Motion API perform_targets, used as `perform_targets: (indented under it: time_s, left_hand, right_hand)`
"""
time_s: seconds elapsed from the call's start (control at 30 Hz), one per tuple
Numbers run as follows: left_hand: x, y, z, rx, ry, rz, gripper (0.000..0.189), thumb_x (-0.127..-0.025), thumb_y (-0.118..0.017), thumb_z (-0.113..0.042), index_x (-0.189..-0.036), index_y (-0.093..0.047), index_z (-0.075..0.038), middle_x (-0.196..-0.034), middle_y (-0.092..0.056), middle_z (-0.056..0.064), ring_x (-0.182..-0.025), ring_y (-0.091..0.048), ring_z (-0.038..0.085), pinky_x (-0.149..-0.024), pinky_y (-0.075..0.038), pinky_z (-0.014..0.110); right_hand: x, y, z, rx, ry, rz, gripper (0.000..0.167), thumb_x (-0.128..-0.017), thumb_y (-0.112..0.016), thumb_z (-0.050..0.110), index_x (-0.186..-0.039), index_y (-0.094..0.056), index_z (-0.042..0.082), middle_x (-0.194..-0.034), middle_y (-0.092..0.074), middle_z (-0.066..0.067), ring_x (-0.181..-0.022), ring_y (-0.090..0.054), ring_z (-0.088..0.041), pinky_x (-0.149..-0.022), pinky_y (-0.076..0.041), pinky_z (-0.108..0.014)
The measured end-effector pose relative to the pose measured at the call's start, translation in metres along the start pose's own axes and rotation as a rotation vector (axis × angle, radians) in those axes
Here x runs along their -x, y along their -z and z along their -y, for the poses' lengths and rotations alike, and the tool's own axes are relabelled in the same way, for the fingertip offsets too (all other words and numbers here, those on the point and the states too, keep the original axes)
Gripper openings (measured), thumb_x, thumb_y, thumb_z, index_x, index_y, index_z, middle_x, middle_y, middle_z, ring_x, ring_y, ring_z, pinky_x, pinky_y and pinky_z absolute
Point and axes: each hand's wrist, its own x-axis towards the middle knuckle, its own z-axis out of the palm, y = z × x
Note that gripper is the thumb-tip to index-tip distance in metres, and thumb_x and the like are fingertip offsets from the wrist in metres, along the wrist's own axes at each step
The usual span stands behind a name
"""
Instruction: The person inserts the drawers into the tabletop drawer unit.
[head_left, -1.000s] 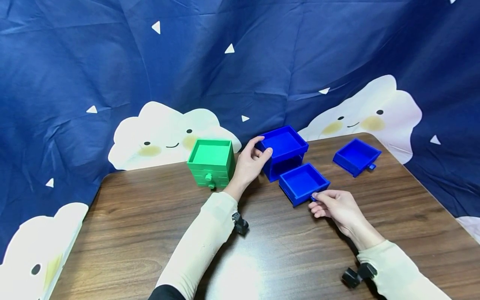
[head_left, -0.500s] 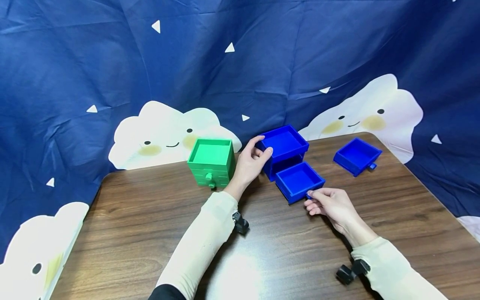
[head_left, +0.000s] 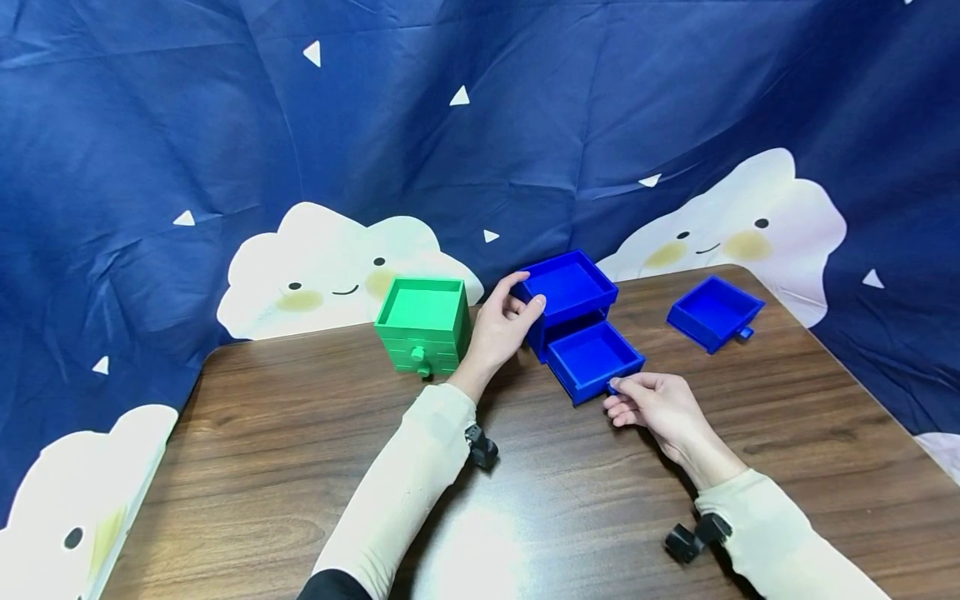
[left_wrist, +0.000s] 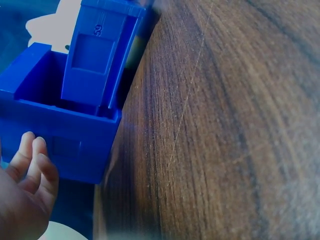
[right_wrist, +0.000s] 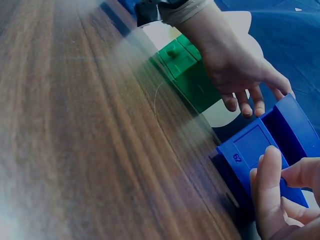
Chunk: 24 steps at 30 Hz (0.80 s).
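A blue mini drawer cabinet (head_left: 572, 285) with a tray-like top stands at the table's back. My left hand (head_left: 501, 329) grips its left side, with the thumb at the front edge and a finger near the top rim. My right hand (head_left: 667, 412) pinches the small knob of a blue drawer (head_left: 596, 360) between thumb and fingers. That drawer sits partly in the cabinet's lower opening and sticks out towards me. In the left wrist view, the drawer's side (left_wrist: 95, 52) carries an embossed number. Above the drawer, the upper slot of the cabinet is a dark gap.
A second blue drawer (head_left: 714, 312) with a knob lies on the wooden table (head_left: 300, 467) at the right back. To the left stands a green drawer cabinet (head_left: 422, 325), its drawers pushed in. A blue cloth (head_left: 420, 125) with clouds hangs behind the table.
My right hand has pushed the pinched drawer left and backwards, farther into the cabinet. The left hand and the cabinet have stayed in place.
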Motion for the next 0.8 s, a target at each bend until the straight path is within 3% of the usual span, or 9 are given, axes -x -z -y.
perform_targets:
  time_s: [0.8]
  left_hand:
    - [-0.0006, 0.0004, 0.0022, 0.002, 0.003, 0.022, 0.052, -0.102, -0.074, -0.033, -0.151, -0.061, -0.023, -0.086, -0.060, -0.003, -0.069, -0.054, 0.004, -0.069, -0.047, 0.018]
  right_hand:
    - [-0.0029, -0.0063, -0.0011, 0.025, 0.011, -0.019, 0.025, -0.110, -0.054, 0.002, -0.119, -0.061, -0.021, -0.076, -0.077, 0.000, -0.064, -0.071, -0.006, -0.064, -0.064, -0.023]
